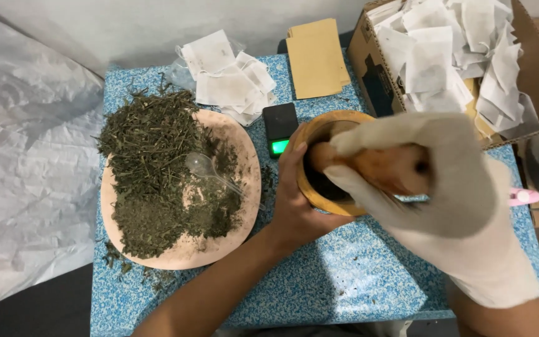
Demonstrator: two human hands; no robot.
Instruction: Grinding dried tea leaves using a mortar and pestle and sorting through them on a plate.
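Note:
My left hand (294, 203) is bare and grips the near left side of a wooden mortar (319, 128) on the blue speckled table (344, 281). My right hand (444, 193), in a whitish glove, is closed around a wooden pestle (375, 163) whose tip points down into the mortar. The mortar's inside looks dark; its contents are mostly hidden by the pestle and glove. To the left lies a round tan plate (185, 253) heaped with dried green herbs (151, 168), with a clear plastic spoon (210, 170) resting on them.
A small black scale with a green lit display (280, 128) stands behind the mortar. White paper sachets (229, 78) and tan envelopes (316, 56) lie at the back. A cardboard box (369, 68) of sachets stands at right. A pink object (525, 196) pokes out beside the glove.

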